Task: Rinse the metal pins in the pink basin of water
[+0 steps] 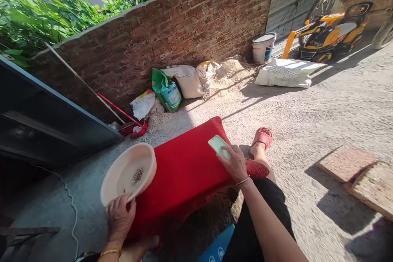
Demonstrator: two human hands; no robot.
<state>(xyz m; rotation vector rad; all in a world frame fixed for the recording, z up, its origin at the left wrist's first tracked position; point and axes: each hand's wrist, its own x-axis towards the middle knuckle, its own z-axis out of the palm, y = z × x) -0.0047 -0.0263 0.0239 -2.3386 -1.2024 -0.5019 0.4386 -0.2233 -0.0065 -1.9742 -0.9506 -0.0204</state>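
My left hand (pixel 119 217) grips the near rim of a pale plastic basin (pixel 107 176), thumb on one side and fingers curled over the edge. The basin sits tilted at the left end of a bench covered in red cloth (pixel 187 163). Inside it lies a small cluster of dark, thin pieces (pixel 138 175), too small to name. At the bench's right end my right hand (pixel 236 164) is closed around a light green phone (pixel 218 144), held just over or against the cloth; I cannot tell whether it touches.
Two brick slabs (pixel 346 163) lie on the right. Along the brick wall (pixel 172 28) stand a green bag (pixel 167 90), a white sack (pixel 187 80) and a bucket (pixel 264 49). A toy excavator (pixel 333 32) is beyond. A red dustpan (pixel 139 130) and a cable (pixel 72 200) are left.
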